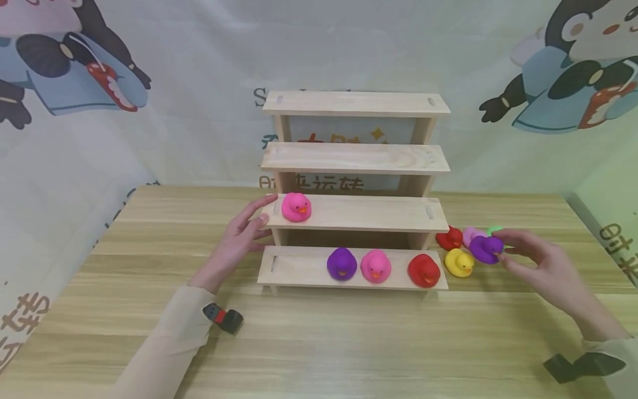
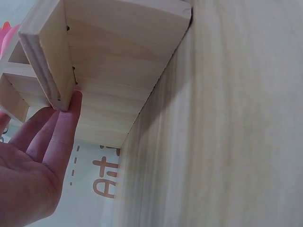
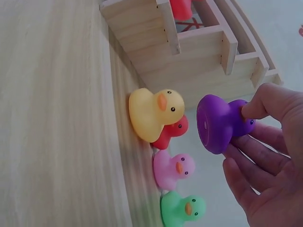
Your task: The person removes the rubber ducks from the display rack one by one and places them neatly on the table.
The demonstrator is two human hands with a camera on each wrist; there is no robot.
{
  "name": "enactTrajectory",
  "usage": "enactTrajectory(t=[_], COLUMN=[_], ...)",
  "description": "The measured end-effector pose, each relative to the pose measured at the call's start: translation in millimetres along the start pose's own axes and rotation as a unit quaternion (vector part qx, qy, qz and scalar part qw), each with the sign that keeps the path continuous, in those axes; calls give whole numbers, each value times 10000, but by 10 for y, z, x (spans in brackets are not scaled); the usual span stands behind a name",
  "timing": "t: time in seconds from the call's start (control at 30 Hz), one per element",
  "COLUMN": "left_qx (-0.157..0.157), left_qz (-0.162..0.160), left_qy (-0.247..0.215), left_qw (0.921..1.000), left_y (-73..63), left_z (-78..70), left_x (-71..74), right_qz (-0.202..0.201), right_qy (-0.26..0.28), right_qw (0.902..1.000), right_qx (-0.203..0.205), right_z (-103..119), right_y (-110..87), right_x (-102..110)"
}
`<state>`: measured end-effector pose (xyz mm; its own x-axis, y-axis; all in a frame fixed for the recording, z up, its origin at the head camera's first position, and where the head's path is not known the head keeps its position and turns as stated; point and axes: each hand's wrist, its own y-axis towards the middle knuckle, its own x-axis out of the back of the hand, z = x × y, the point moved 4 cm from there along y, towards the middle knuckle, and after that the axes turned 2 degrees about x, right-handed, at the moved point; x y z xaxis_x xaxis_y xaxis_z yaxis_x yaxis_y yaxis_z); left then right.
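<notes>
My right hand [image 1: 553, 271] pinches a purple rubber duck [image 3: 218, 123] between thumb and fingers, at the right of the wooden tiered shelf [image 1: 359, 213]. The duck is tipped, its flat base showing in the right wrist view. Right beside it are a yellow duck [image 1: 459, 262], a red duck [image 1: 449, 238], a lilac-pink duck [image 3: 173, 169] and a green duck [image 3: 182, 209]. My left hand [image 1: 234, 244] touches the left end of the second step from the bottom with extended fingers [image 2: 66, 135]. A pink duck [image 1: 296, 207] sits on that step, close to the fingertips.
On the bottom step stand a purple duck [image 1: 341, 264], a pink duck [image 1: 376, 266] and a red duck [image 1: 423, 270]. The shelf stands on a wood-grain table [image 1: 319, 343], in front of a printed backdrop [image 1: 199, 66] with cartoon figures.
</notes>
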<state>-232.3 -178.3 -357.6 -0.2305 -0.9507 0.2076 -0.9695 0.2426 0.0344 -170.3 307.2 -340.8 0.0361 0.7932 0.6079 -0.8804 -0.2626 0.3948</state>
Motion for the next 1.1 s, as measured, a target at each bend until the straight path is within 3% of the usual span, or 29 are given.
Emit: enactTrajectory(t=[0.57, 0.8, 1.1], left_qx=[-3, 26, 28], left_qz=[-4, -8, -26], left_qy=[32, 100, 53], left_qw=[10000, 9999, 10000], left_y=[1, 1, 2], left_z=[-2, -5, -1], left_x=[2, 2, 6], right_qz=[199, 262, 407], right_qy=[-81, 141, 323], right_qw=[9996, 9996, 9983], right_qx=[-164, 4, -283], right_z=[-175, -255, -348], right_y=[-122, -145, -169], right_x=[-21, -34, -56])
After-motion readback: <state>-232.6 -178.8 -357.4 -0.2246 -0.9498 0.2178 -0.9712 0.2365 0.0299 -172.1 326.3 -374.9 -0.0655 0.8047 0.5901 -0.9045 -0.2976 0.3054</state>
